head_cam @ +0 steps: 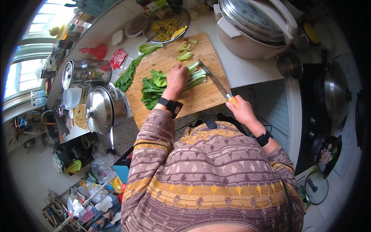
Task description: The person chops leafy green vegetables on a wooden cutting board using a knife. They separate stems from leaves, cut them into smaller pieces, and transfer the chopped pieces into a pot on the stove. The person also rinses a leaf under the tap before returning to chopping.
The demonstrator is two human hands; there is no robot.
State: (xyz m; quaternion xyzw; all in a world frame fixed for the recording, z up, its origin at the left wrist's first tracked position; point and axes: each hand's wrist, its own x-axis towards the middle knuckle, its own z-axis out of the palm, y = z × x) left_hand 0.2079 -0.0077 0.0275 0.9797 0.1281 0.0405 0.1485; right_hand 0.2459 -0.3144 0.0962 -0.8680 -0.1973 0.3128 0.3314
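My left hand point(177, 76) presses down on a bunch of leafy greens point(153, 88) on a wooden cutting board point(200, 100). The pale stems of the bunch point to the right, its leaves to the left. My right hand point(240, 108) grips the wooden handle of a kitchen knife point(214, 79), whose blade lies beside the stem ends. Several cut pieces point(185, 56) are on the board beyond my left hand. Another long leaf point(130, 74) lies along the board's left edge. The palm side of my left hand is hidden.
A glass bowl of chopped food point(168, 30) stands beyond the board, with a large lidded cooker point(249, 40) to its right. Left of the board are a lidded steel pot point(100, 110), a steel canister point(87, 74) and a red packet point(118, 58). A black stove point(311, 101) is at right.
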